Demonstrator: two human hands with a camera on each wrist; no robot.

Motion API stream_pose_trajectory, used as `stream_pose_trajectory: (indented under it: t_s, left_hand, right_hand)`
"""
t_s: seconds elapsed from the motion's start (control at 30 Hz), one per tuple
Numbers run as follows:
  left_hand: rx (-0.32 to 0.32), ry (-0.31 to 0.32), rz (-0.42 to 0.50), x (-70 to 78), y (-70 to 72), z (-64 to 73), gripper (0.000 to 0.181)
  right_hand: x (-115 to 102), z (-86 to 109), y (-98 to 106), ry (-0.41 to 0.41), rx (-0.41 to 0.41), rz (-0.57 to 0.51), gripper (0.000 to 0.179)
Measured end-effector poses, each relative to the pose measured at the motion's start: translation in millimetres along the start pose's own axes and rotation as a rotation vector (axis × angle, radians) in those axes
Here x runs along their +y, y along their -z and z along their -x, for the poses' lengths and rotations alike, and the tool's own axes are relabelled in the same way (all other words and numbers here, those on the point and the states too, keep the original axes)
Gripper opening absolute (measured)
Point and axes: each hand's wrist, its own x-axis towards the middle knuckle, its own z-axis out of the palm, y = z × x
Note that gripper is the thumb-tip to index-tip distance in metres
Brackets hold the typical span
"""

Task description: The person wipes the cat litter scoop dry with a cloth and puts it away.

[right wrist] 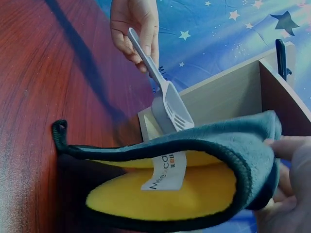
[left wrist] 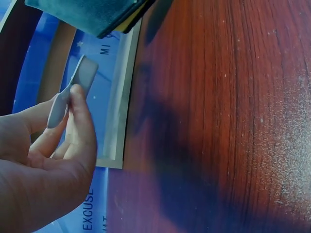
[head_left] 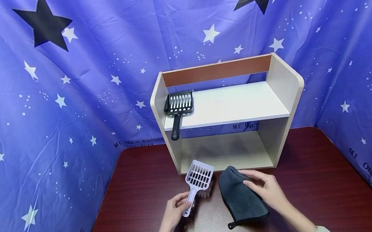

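Note:
My left hand [head_left: 176, 209] pinches the handle of a pale lilac slotted litter scoop [head_left: 200, 175], its head pointing up and away, held over the table in front of the shelf. In the left wrist view the scoop [left wrist: 86, 73] shows nearly edge-on between thumb and fingers. My right hand [head_left: 266, 190] grips a dark grey-green cloth mitt [head_left: 241, 194] by its closed end. Its open end faces the right wrist camera, showing a yellow lining [right wrist: 204, 189], a white printed label [right wrist: 167, 172] and a small hanging loop [right wrist: 59, 136] at the cuff corner.
A two-tier wooden shelf [head_left: 283, 139] stands at the back of the dark red table [head_left: 137, 198]. On its white upper board lies a black slotted scoop [head_left: 179, 103], handle overhanging the front edge. A blue star-patterned curtain [head_left: 99, 83] hangs behind and at both sides.

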Motion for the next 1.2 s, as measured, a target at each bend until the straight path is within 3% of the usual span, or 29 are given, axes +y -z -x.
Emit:
stream_pose_trajectory:
  t_s: [0.13,0.27,0.43,0.53,0.73,0.87,1.07,1.2]
  left_hand:
    - [-0.013,-0.007,0.048,3.0,-1.8,1.1,0.045]
    - [0.002,-0.014,0.047,6.8,-3.6,1.9,0.045]
    - [0.018,-0.011,0.041,10.6,-5.5,2.2,0.045]
    - [0.017,-0.022,0.041,13.6,-6.4,2.8,0.045]
    - [0.013,-0.053,0.038,17.9,-7.8,2.6,0.044]
    - [0.022,-0.074,0.033,18.0,-8.1,1.7,0.042]
    - [0.082,-0.077,0.044,19.3,-9.2,1.3,0.036]
    - [0.119,-0.075,0.047,22.6,-11.7,1.6,0.031]
  right_hand:
    - [0.5,-0.1,-1.2,-0.027,0.075,0.109,0.022]
    - [-0.3,0.3,-0.6,-0.105,0.128,0.25,0.02]
    - [-2.2,-1.0,2.6,-0.187,0.112,0.389,0.021]
    - [-1.8,-1.7,3.3,-0.185,0.07,0.438,0.035]
    - [0.2,-2.1,4.8,-0.039,-0.044,0.405,0.06]
    - [-5.7,-6.6,10.1,0.072,-0.164,0.338,0.057]
    - [-20.0,-16.3,20.0,0.215,-0.262,0.415,0.047]
    - [-24.7,-21.8,22.9,0.349,-0.324,0.383,0.047]
